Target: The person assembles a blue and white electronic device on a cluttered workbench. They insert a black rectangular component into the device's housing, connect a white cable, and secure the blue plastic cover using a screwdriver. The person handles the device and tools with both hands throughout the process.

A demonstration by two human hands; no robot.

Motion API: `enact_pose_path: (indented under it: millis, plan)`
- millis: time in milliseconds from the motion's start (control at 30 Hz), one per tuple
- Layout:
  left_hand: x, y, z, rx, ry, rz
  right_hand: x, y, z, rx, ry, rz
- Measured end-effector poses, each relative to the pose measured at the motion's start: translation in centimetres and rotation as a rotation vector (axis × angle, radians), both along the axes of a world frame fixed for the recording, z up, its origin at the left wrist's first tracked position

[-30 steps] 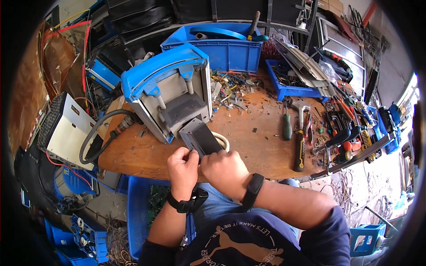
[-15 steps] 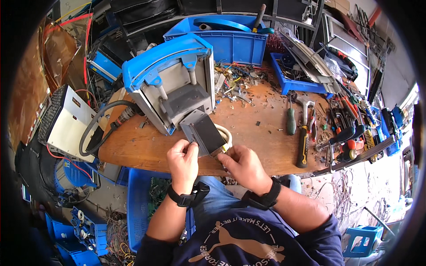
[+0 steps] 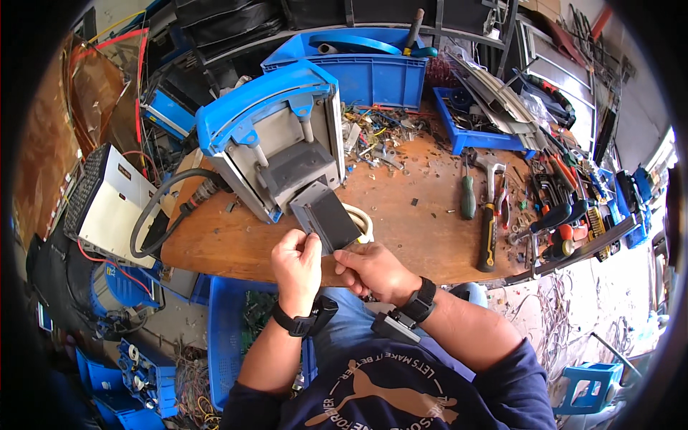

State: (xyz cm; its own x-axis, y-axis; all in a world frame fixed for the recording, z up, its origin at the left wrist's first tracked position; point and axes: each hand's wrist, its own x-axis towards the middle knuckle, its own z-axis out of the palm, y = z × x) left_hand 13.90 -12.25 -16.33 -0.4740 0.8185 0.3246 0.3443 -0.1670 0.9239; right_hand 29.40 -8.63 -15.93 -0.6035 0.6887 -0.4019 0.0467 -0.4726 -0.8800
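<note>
A dark grey, flat rectangular metal piece (image 3: pixel 331 219) rests tilted at the near part of the wooden bench, against the blue-and-grey machine housing (image 3: pixel 266 113). My left hand (image 3: pixel 297 264) pinches its lower left edge between thumb and fingers. At its lower right corner is my right hand (image 3: pixel 378 271), with thumb and fingers curled closed; whatever lies between them is hidden. A loop of cream-coloured cable (image 3: pixel 364 221) shows just behind the metal piece, on its right side.
A hammer (image 3: pixel 489 222), a green-handled screwdriver (image 3: pixel 468 201) and pliers (image 3: pixel 505 204) lie right of my hands. Metal scraps and wires (image 3: pixel 383 136) litter the back. A large blue bin (image 3: pixel 380 80) stands behind; a blue crate (image 3: pixel 226 330) sits below the bench edge.
My right hand has slid left and slightly down along the metal piece's lower edge, its wrist turning. My left hand keeps its hold, almost unmoved.
</note>
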Motion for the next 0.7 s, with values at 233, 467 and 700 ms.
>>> enact_pose_path:
  millis: [233, 467, 700]
  plan:
    - [0.7, -0.3, 1.0, 0.020, -0.008, 0.036, -0.9, -1.1, 3.6, 1.841, -0.852, 0.248]
    - [0.5, -0.2, 0.8, 0.060, 0.004, 0.051, -1.0, -1.3, 4.4, 1.516, -0.883, 0.311]
    - [0.3, 0.0, 0.1, 0.030, -0.080, 0.014, 1.3, 0.1, 1.5, 0.049, -0.102, 0.088]
